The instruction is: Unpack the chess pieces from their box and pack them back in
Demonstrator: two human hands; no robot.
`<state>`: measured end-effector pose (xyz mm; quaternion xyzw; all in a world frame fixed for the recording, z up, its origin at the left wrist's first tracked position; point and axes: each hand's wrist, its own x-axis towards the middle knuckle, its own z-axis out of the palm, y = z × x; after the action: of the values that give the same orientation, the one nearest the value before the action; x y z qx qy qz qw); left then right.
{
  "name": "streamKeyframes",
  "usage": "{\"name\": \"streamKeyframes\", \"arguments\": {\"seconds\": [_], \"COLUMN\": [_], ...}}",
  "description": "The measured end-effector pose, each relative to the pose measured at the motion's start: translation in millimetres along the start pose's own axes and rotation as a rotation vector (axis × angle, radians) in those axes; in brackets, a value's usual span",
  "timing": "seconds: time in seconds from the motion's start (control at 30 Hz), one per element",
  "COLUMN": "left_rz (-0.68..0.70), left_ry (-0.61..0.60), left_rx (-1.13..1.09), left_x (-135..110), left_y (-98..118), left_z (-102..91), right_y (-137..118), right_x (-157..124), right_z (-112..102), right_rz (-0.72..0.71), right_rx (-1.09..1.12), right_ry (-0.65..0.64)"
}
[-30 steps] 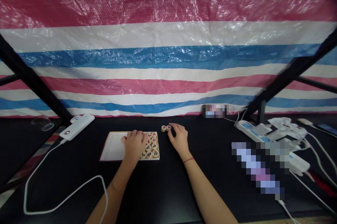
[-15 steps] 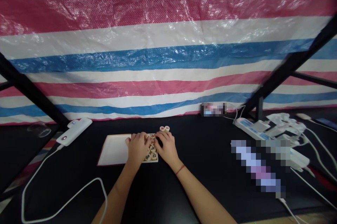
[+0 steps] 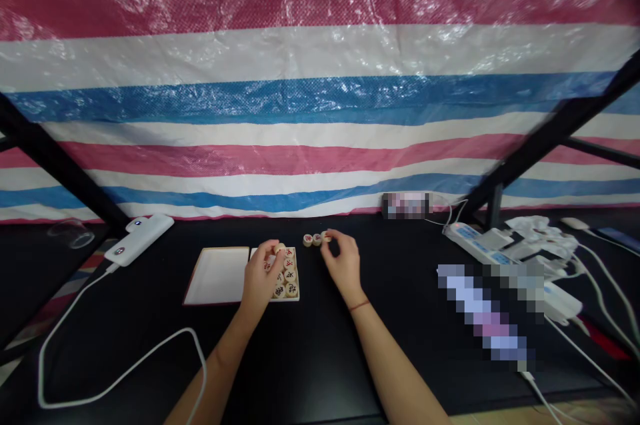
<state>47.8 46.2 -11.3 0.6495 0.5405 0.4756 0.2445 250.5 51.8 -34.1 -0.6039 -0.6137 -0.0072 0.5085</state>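
A shallow white tray lies on the black table, with several round wooden chess pieces packed at its right end. My left hand hovers over that end and pinches one piece between thumb and fingers. My right hand is to the right of the tray, fingers closed on a piece at the end of a short row. Two more pieces lie in that row on the table, just left of my fingers.
A white power bank with a looping white cable sits at the left. Power strips and tangled white cables fill the right side. A striped tarp hangs behind, and black frame bars slant at both sides.
My right hand went from the tray back to the table with a piece, which now ends a row of three. My left hand has lifted a piece from the tray.
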Motion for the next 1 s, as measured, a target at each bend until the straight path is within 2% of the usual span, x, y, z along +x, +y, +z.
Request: {"name": "streamKeyframes", "arguments": {"seconds": [0.1, 0.2, 0.37, 0.63, 0.73, 0.8, 0.83, 0.9, 1.0], "left_rz": [-0.001, -0.018, -0.022, 0.037, 0.048, 0.094, 0.124, 0.178, 0.21], "left_ry": [0.019, -0.003, -0.058, -0.089, -0.091, -0.093, -0.096, -0.115, -0.167], "left_rx": [-0.08, -0.137, -0.149, 0.019, 0.08, 0.132, 0.158, 0.206, 0.273], "left_x": [2, 1, -1, -5, -6, -6, -7, -8, -8], "left_y": [-7, -14, -11, -3, -4, -3, -3, -2, 1], "left_z": [2.1, 6.8, 9.3, 9.5, 9.6, 8.9, 8.4, 7.4, 6.3], "right_y": [28, 41, 37, 35, 24, 9, -1, -20, -44], "right_x": [3, 1, -2, -1, 1, 1, -1, -6, -16], "right_z": [-1, 4, 10, 9, 5, 1, 0, 1, 7], "right_rz": [0.13, 0.171, 0.169, 0.155, 0.129, 0.079, 0.051, 0.013, 0.043], "right_rx": [-0.145, -0.218, -0.256, -0.249, -0.197, -0.08, 0.012, 0.224, 0.426], "right_ry": [-0.044, -0.13, -0.194, -0.242, -0.155, -0.124, -0.15, -0.282, -0.417]}}
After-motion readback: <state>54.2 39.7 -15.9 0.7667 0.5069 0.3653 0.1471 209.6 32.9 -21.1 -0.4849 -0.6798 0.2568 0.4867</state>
